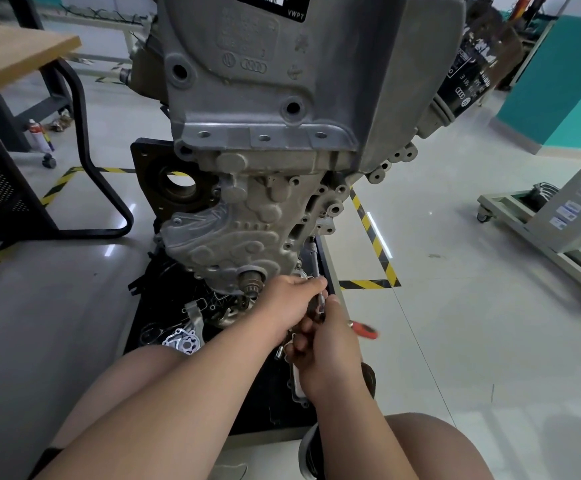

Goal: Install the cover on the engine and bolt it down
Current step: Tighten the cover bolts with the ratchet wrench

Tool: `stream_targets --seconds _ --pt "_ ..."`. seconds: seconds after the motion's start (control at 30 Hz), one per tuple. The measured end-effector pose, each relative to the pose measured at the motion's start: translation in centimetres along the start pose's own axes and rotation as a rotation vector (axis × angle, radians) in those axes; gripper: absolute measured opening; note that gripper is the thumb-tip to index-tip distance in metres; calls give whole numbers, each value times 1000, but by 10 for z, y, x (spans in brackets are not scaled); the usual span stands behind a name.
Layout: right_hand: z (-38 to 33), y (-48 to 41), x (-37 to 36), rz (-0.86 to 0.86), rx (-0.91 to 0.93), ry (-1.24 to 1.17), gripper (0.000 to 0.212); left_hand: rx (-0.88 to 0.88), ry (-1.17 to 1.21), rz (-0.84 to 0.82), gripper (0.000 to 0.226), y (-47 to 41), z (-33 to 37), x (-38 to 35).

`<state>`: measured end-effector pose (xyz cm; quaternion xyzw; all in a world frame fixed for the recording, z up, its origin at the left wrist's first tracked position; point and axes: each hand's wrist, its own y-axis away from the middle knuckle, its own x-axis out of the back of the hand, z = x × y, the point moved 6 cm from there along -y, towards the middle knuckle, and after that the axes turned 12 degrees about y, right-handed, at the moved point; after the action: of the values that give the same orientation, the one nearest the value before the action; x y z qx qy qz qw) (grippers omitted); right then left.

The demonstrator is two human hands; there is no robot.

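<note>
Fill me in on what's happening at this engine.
A person works low on the engine. The cover already sits against its lower front. The left hand pinches the shaft of a long slim wrench beside the cover's right edge, and the right hand grips its lower end. Loose parts lie on the black tray below.

My left hand (291, 299) and right hand (327, 344) grip a socket wrench (317, 268) beside the engine (282, 81) cover (226, 237).

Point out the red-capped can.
Head view, far left: the can stands on the floor under the wooden table, just above a black caster.
</note>
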<state>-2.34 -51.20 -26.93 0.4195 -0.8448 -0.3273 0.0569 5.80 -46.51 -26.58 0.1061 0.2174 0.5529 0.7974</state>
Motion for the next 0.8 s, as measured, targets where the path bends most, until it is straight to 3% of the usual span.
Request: stream_targets --seconds 0.13,0.47,0.53,0.67,0.8 --pt "-7 -3 15 220 178 245 43 -36 -14 10 23 -3 1 -2" --pt "-29 7 13 291 563 693 29 -46 53 14 26 -2 7 -3" --pt "-26 5 13 265 470 607 32 -62 40 25 29 -2 7 -2" --pt "-4 5 0 19 36 20 40 -30 -7 22 30 1 6 -2" --pt "0 6 -11 -145 -123 -213 43 49 -68 -50 36 -1 3 -1"
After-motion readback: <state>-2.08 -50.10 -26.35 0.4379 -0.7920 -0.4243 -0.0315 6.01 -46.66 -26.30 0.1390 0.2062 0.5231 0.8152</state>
